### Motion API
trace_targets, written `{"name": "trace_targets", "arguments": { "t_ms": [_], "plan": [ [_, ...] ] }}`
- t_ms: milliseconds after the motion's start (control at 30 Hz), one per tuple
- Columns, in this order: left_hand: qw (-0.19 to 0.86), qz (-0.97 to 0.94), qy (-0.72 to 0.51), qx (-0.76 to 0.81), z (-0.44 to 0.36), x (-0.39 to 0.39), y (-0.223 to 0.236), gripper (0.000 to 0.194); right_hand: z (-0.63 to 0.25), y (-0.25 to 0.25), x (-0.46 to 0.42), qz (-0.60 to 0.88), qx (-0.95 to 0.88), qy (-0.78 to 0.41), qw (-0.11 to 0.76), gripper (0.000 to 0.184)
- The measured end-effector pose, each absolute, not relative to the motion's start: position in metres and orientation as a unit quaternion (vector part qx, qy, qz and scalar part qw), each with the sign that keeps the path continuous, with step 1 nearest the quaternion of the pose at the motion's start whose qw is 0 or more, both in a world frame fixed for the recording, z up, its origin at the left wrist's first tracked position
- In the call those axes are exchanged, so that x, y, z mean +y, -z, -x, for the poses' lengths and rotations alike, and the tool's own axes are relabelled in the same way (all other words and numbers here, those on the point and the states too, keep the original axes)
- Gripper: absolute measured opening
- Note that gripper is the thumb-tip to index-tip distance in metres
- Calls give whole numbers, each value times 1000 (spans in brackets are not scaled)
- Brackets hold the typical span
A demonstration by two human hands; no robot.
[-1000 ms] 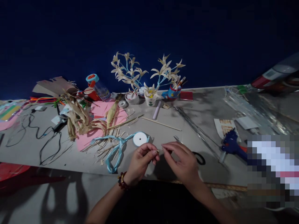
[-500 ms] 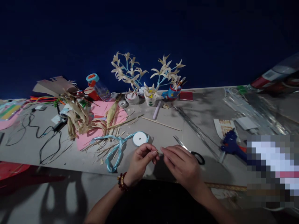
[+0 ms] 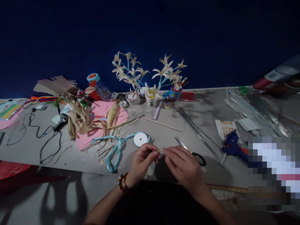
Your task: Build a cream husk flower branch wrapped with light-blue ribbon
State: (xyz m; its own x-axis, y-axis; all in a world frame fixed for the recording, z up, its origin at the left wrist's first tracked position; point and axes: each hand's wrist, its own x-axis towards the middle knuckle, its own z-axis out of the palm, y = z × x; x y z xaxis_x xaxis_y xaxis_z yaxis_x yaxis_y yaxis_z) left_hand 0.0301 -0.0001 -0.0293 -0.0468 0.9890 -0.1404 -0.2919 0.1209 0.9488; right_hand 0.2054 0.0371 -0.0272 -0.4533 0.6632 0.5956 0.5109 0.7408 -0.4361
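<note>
My left hand (image 3: 145, 159), with a beaded bracelet (image 3: 122, 182) at the wrist, is closed in a pinch on a small pale piece (image 3: 160, 152) too small to name. Facing it, my right hand (image 3: 184, 165) has its fingers pressed together at the other end of that piece. Just beyond my left hand lies a white ribbon spool (image 3: 140, 139); light blue ribbon (image 3: 119, 145) trails from it to the left. Partly behind my right hand, scissors (image 3: 199, 158) with black handles rest on the grey table (image 3: 164, 131).
Dried husks (image 3: 79, 122) lie on pink paper (image 3: 84, 142) at left. Pale flowers on blue stems stand in a white cup (image 3: 151, 101) and nearby pots. Thin wires (image 3: 194, 125) and a blue glue gun (image 3: 233, 145) are at right; a wooden stick (image 3: 161, 124) lies mid-table.
Both hands stay nearly in place, fingertips facing each other. The small pale piece between them shows slightly more. The whole view has shifted a little.
</note>
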Motion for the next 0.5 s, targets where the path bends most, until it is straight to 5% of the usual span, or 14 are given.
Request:
{"name": "trace_targets", "arguments": {
  "t_ms": [500],
  "plan": [
    [589,-362,-552,466,-32,1,28,20,-203,23,38,353,-825,-158,411,24]
  ]
}}
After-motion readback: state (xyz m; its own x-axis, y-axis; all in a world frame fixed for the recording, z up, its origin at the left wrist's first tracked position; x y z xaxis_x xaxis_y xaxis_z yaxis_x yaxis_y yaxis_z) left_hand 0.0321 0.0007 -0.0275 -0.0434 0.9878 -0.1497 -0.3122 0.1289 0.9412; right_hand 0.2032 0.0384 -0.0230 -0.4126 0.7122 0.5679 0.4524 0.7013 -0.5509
